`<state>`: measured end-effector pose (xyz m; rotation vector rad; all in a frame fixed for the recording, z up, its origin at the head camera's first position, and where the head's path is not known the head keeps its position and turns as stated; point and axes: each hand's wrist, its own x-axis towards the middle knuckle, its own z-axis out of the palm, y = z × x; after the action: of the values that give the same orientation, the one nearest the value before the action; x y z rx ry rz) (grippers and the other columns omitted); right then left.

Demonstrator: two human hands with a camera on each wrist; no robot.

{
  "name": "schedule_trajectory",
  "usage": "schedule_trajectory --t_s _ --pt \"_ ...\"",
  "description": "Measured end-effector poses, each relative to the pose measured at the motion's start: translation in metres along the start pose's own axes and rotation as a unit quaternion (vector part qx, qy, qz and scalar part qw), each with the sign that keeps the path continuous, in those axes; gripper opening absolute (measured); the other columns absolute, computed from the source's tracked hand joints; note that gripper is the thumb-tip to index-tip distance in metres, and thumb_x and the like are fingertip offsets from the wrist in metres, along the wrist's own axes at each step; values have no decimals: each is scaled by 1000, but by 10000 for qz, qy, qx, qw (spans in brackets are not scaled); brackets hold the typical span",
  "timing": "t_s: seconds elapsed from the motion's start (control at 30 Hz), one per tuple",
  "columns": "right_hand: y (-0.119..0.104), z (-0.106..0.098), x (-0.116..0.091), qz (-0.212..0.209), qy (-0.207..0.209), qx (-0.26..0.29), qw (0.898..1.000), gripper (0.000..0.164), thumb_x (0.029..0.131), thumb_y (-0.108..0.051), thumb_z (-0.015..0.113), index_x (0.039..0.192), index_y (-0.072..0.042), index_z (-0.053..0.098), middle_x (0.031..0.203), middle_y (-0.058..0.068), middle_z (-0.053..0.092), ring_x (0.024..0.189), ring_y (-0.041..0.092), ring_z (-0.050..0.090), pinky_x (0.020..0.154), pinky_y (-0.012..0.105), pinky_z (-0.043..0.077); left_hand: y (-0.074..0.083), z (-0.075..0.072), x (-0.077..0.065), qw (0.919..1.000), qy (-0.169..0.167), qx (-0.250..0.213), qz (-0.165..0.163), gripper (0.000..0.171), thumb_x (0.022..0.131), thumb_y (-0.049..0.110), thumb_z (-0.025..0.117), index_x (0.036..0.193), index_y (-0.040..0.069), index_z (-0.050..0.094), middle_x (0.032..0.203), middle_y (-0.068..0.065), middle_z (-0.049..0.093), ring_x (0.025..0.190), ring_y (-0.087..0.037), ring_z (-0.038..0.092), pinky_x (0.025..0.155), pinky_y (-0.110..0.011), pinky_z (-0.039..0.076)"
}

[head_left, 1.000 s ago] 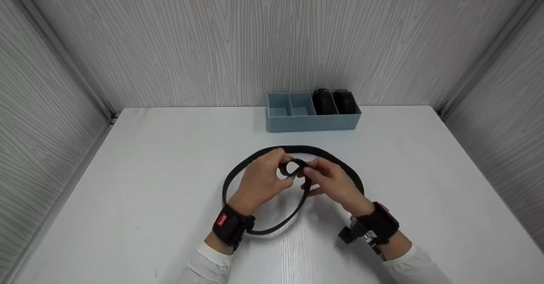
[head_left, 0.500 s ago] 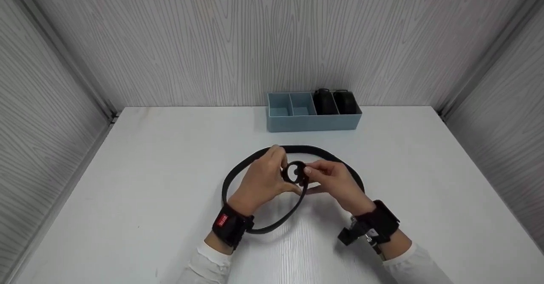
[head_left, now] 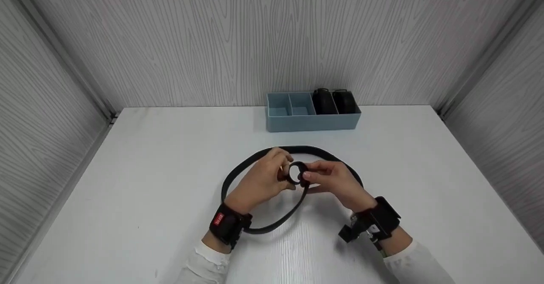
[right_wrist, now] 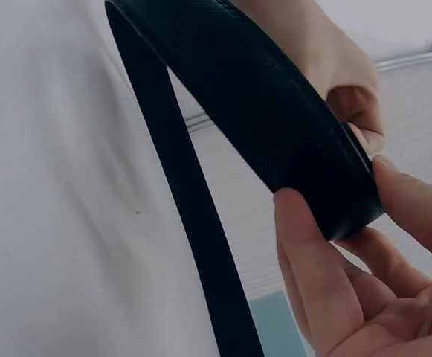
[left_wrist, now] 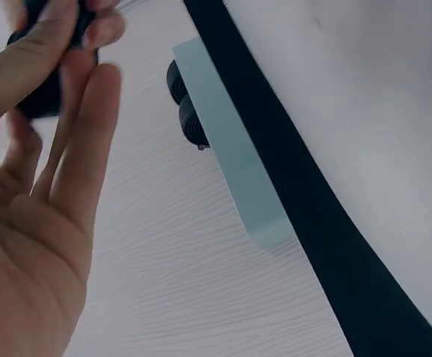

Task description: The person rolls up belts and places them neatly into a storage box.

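Observation:
A black belt (head_left: 306,149) stands in a wide loop on the white table, one end wound into a small open coil (head_left: 290,174). My left hand (head_left: 257,180) holds the coil's left side between curled fingers and thumb. On the other side my right hand (head_left: 338,185) pinches the coil and the strap leading into it. From the right wrist, the belt (right_wrist: 260,97) shows its broad flat face, with thumb and fingers at its edges. In the left wrist view the coil is partly hidden behind fingers. I cannot see a buckle on this belt.
A blue-grey divided box (head_left: 312,123) stands at the table's back, beyond the belt. Its two right compartments each hold a rolled black belt (head_left: 345,102); the two left ones show bare floors. Grey wood-grain panels (head_left: 191,41) enclose the back and sides.
My left fingers loosened off the coil, then curled round its left side again. The coil has turned and shifted slightly right, looking rounder. The right hand stays nearly in place.

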<state>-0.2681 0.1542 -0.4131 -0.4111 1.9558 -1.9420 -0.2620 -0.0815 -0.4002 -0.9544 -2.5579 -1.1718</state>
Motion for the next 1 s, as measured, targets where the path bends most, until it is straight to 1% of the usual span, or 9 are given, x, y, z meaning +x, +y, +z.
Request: schedule_trajectory --t_s 0.1,0.2,0.33,0.43,0.57,0.63,0.73,0.83,1.0 --pt "-3 -3 -1 80 -47 -183 9998 38 97 -15 76 127 6 68 114 17 73 104 25 72 87 46 60 0 -2 -1 9999 -98 -33 -8 39 79 10 92 89 9 54 117 -5 65 83 -12 62 71 -25 53" --pt "-4 -2 -2 98 -125 -247 9996 38 98 -14 74 130 7 67 114 18 73 105 27 72 86 48 60 -1 -1 -1 9991 -28 414 101 44 76 19 95 101 10 60 105 -2 67 77 -11 60 68 -26 52" --pt "-3 4 -1 85 -27 -156 9998 39 99 -15 74 132 4 67 119 17 73 109 31 71 85 49 60 -2 1 -2 9952 96 931 288 54 75 24 96 119 12 66 109 0 64 86 -10 63 72 -28 54" --pt "-1 9 0 6 170 74 9998 37 99 -16 74 129 4 66 122 18 72 110 32 72 87 48 60 -2 1 -2 9916 358 1165 429 52 76 28 96 118 14 68 113 0 62 92 -13 66 74 -30 57" --pt "1 11 0 -215 205 257 9992 32 98 -12 75 121 7 65 121 20 71 107 31 73 90 48 59 -4 1 -1 9841 745 1541 470 60 69 42 98 111 13 67 105 0 60 82 -14 66 67 -29 56" --pt "1 10 0 -324 158 229 9991 33 97 -11 76 120 10 65 119 20 72 105 29 74 91 48 58 -4 2 -1 9832 738 1616 419 66 65 47 98 109 12 64 102 0 59 80 -13 64 66 -28 55" --pt "1 7 -1 -361 131 163 9991 34 97 -12 76 120 11 66 115 17 74 100 27 74 90 47 59 -3 3 0 9902 474 1271 328 66 66 43 99 109 10 60 104 -1 57 80 -12 59 68 -26 52" --pt "-1 3 -1 -272 129 87 9995 34 97 -15 76 119 11 68 111 16 75 97 26 75 89 46 59 -2 1 0 9973 151 650 311 58 73 27 98 113 9 61 109 -1 56 86 -13 56 74 -27 51" --pt "-4 -2 -1 -147 68 -213 9996 32 98 -18 75 119 6 71 110 22 74 96 25 75 87 46 60 -2 -4 1 9983 -81 205 537 48 79 14 93 119 10 67 115 -1 60 92 -15 58 80 -31 53"
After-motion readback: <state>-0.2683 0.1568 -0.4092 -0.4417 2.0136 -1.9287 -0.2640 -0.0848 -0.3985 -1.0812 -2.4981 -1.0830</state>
